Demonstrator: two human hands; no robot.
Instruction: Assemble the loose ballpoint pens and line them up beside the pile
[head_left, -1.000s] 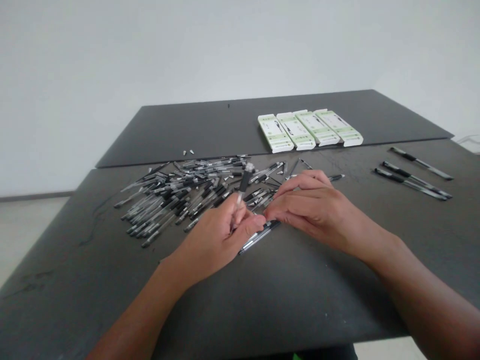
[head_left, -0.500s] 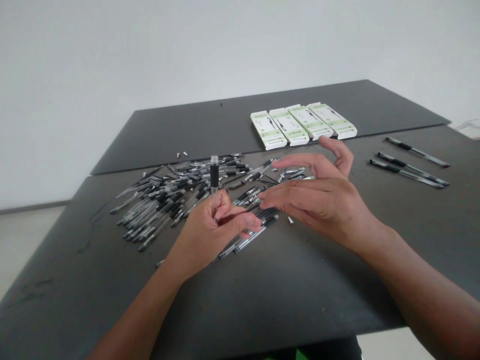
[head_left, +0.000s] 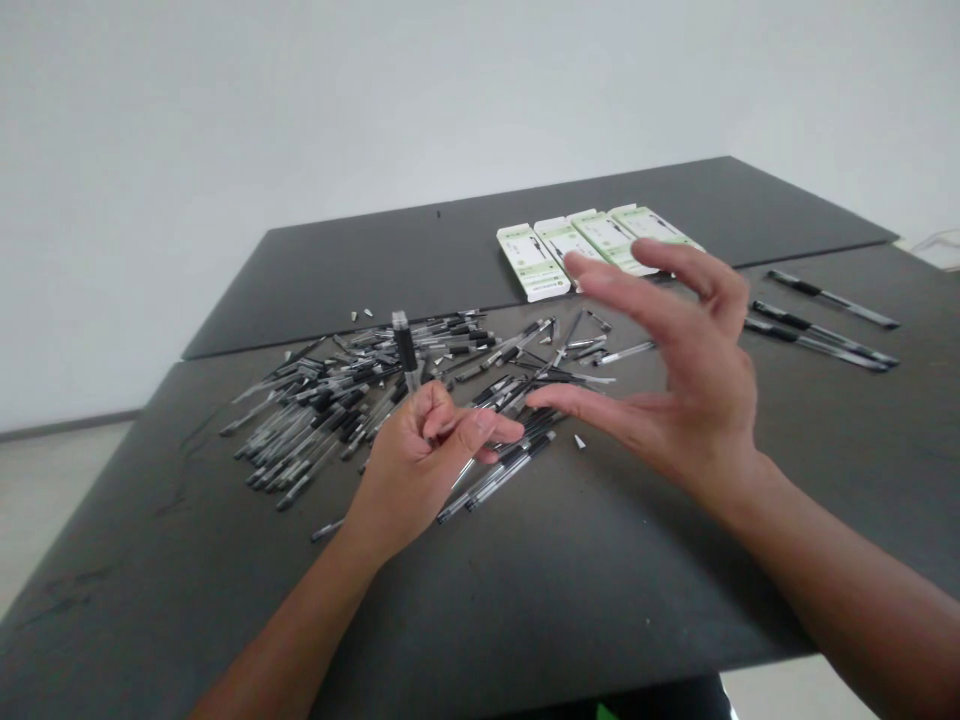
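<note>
Soft, even light, faint shadows, and slight blur on the right hand (head_left: 679,365).

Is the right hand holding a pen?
No, the right hand is open and empty, while the left hand pinches a pen nearly upright.

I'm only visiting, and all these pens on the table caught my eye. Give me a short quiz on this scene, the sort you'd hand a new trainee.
1. True or false: the left hand holds a clear-barrelled pen up above the table.
2. How many white-and-green boxes lie towards the far side of the table?
3. Fill in the blank: the hand holding nothing is the ___ hand.

Key: 1 true; 2 four; 3 right hand.
</note>
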